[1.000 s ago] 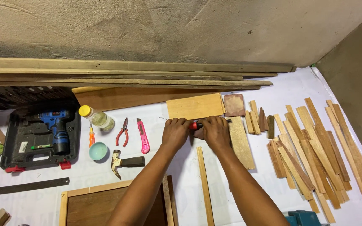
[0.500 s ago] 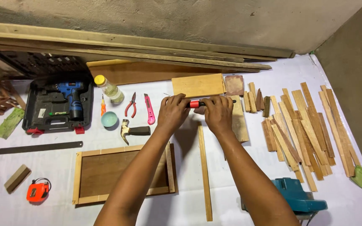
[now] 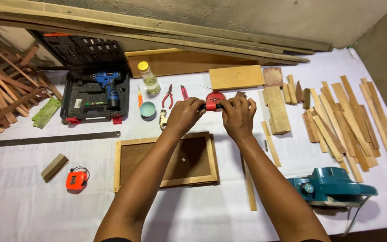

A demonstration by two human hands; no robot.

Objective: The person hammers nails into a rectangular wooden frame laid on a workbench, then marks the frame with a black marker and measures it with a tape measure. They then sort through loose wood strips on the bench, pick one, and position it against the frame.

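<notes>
Both of my hands meet over the middle of the white sheet and grip a small red tool [image 3: 214,101] between them. My left hand [image 3: 185,114] holds its left side and my right hand [image 3: 239,115] holds its right side; the fingers hide most of the tool. Just below the hands lies a rectangular wooden frame [image 3: 166,180], with a thin wooden strip [image 3: 250,186] to its right. A hammer [image 3: 162,121] lies by my left wrist.
An open drill case [image 3: 96,92], a bottle [image 3: 149,78], pliers [image 3: 167,96], a pink cutter [image 3: 184,91] and a teal bowl [image 3: 148,109] sit at the left. A metal ruler [image 3: 45,139], an orange tape measure [image 3: 77,179], a teal planer [image 3: 332,186] and several slats [image 3: 350,121] lie around.
My view has pulled back and shifted, so the frame, tape measure and planer now show. Both hands have stayed together on the red tool.
</notes>
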